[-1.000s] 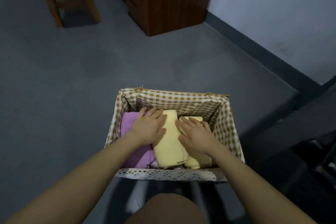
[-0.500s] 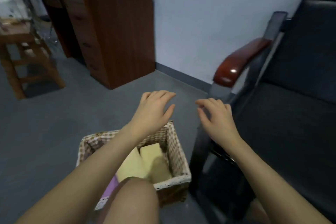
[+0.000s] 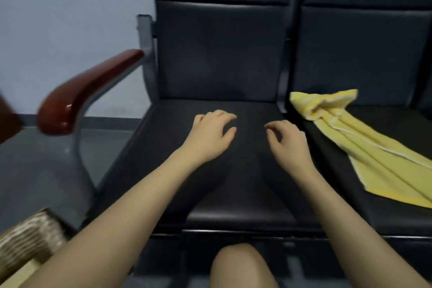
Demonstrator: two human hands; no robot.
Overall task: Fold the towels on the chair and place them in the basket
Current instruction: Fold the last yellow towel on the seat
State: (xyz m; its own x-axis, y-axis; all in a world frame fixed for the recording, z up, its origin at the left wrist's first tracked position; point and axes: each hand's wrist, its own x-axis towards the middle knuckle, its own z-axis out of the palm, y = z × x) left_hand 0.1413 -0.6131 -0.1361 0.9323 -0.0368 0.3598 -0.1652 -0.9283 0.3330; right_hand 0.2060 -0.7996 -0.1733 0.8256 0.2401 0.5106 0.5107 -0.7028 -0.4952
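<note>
Two bare hands are hanging over the black padded chair seat point(image 3: 233, 194), and neither one is holding anything. The left hand point(image 3: 210, 135) is sitting just above the middle of the seat with its fingers loosely bent and its palm facing down. The right hand point(image 3: 288, 140) is a little to the right of it, also with loosely bent fingers, and nothing is between them. I cannot tell if the fingertips are touching the seat or just floating over it. The two hands are near each other but apart.

A crumpled yellow cloth towel with a pale edge point(image 3: 364, 145) is lying on the next black seat point(image 3: 397, 222) to the right. Its far end is bunched up near the back of that seat, and the rest is stretching out toward the near right. The right hand is near the towel but not touching it.

A shiny dark red wooden armrest point(image 3: 86, 93) is sticking out on the left side of the chair, on a grey metal frame point(image 3: 81, 159). A woven basket with brown and white checked cloth point(image 3: 28, 243) is sitting on the grey floor point(image 3: 35, 170) at the near left corner, partly hidden by the left arm. A bit of pale yellow is showing at its near edge. A bare knee point(image 3: 238, 266) is poking in at the bottom.
</note>
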